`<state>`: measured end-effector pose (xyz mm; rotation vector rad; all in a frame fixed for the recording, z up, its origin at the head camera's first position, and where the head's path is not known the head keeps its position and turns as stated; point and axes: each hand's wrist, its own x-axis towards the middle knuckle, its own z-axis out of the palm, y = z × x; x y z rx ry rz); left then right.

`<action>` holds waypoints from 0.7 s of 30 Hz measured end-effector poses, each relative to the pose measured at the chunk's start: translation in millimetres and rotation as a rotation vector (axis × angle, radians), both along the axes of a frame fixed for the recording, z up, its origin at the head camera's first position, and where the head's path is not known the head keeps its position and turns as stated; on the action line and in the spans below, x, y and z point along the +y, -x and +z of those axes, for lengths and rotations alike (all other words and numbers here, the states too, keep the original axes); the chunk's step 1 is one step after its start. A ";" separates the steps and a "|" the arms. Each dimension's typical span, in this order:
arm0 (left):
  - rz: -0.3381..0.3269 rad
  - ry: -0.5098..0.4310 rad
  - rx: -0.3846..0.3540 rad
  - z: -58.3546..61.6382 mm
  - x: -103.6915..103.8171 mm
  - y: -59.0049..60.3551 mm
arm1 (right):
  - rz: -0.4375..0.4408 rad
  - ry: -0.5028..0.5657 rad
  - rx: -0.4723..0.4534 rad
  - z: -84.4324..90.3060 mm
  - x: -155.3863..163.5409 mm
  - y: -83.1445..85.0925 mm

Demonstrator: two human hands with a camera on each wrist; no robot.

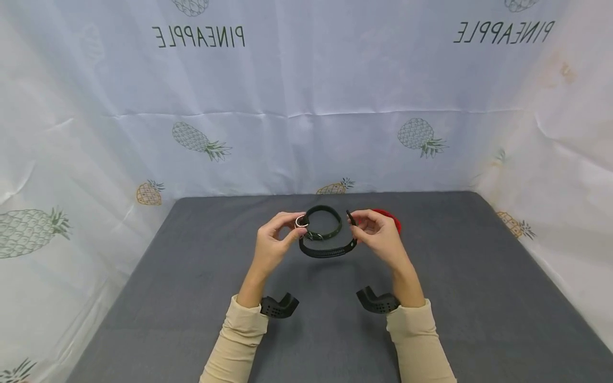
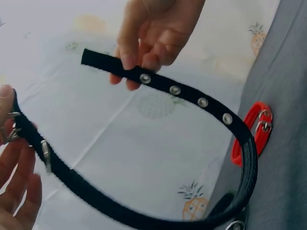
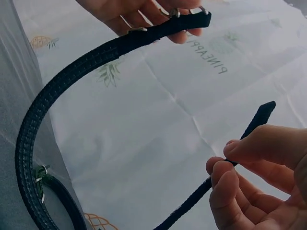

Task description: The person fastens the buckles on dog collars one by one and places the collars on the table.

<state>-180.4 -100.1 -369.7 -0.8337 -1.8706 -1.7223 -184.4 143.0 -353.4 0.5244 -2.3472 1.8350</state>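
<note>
A black pet collar hangs undone in a curve between my two hands, above the table. The left hand grips its buckle end between thumb and fingers; the metal buckle and a ring show there in the left wrist view. Near the other tip, the right hand pinches the strap between thumb and fingers. Several metal eyelets line that strap end. Behind the held collar lies a dark green collar, fastened into a loop. A red collar lies beyond the right hand, partly hidden by it.
A grey cloth covers the table. White curtains printed with pineapples stand at the back and both sides. Black wrist mounts sit on both forearms, inside the beige sleeves' cuffs.
</note>
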 end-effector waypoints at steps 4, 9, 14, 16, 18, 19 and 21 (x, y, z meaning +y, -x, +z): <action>-0.052 -0.048 -0.033 -2.8 4.7 -1.4 | 0.039 -0.026 -0.026 -0.5 -2.8 -4.1; -0.134 -0.072 -0.131 -0.3 8.9 -3.0 | 0.065 -0.053 -0.038 5.4 -5.7 -11.3; -0.125 0.064 -0.229 1.5 13.4 -5.7 | 0.029 -0.079 -0.019 8.5 -5.2 -16.4; -0.121 0.115 -0.240 0.5 14.3 -6.7 | 0.025 -0.089 -0.009 7.7 -4.4 -17.9; -0.107 0.153 -0.230 -0.9 14.0 -8.0 | 0.031 -0.093 -0.003 5.8 -3.1 -19.0; -0.096 0.167 -0.217 -0.6 13.5 -8.2 | 0.040 -0.087 0.002 5.5 -2.5 -19.1; -0.079 0.190 -0.184 0.6 12.5 -8.8 | 0.074 -0.061 0.011 4.8 -1.2 -19.3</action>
